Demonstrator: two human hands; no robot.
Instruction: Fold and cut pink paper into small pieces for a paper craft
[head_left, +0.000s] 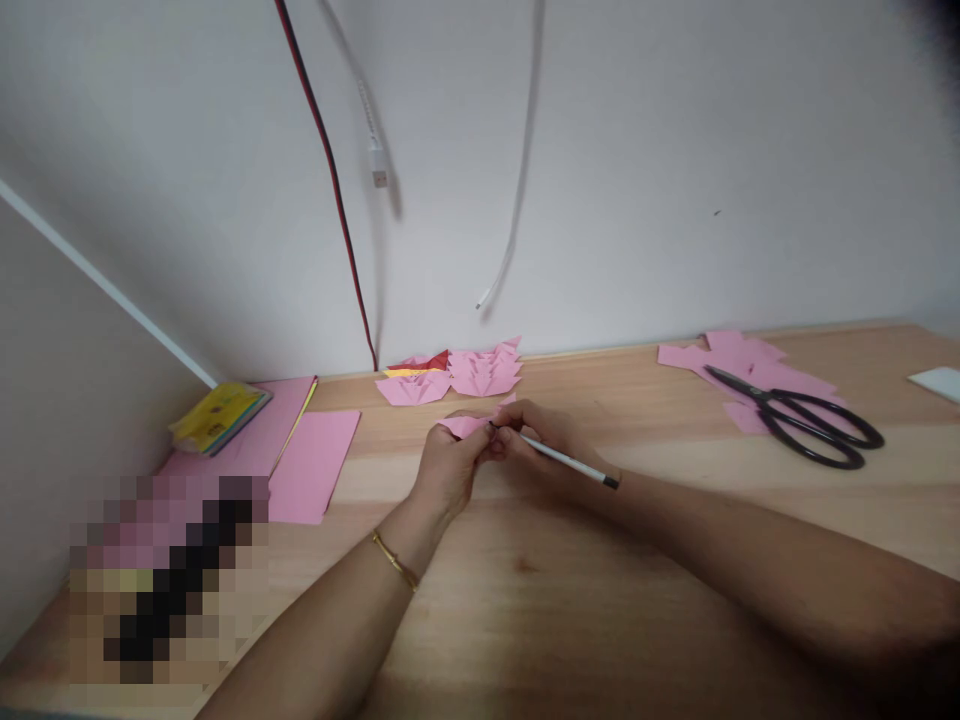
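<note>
Over the middle of the wooden table, my left hand [454, 465] is closed on a small folded piece of pink paper [463, 427]. My right hand [536, 430] meets it at the fingertips and holds a white pen [568, 461] with a dark end pointing back toward my right wrist. The pen's writing end is hidden among the fingers. Most of the paper is covered by both hands. Just beyond them, several folded pink paper pieces [486, 372] stand against the wall, one with a red and yellow strip [420, 365].
Black-handled scissors [806, 415] lie on pink paper scraps [739, 352] at the right. Pink sheets [321, 465] and a yellow packet [217, 418] sit at the left, near a blurred-out patch. A red-black cord [330, 160] and white cables [517, 200] hang along the wall.
</note>
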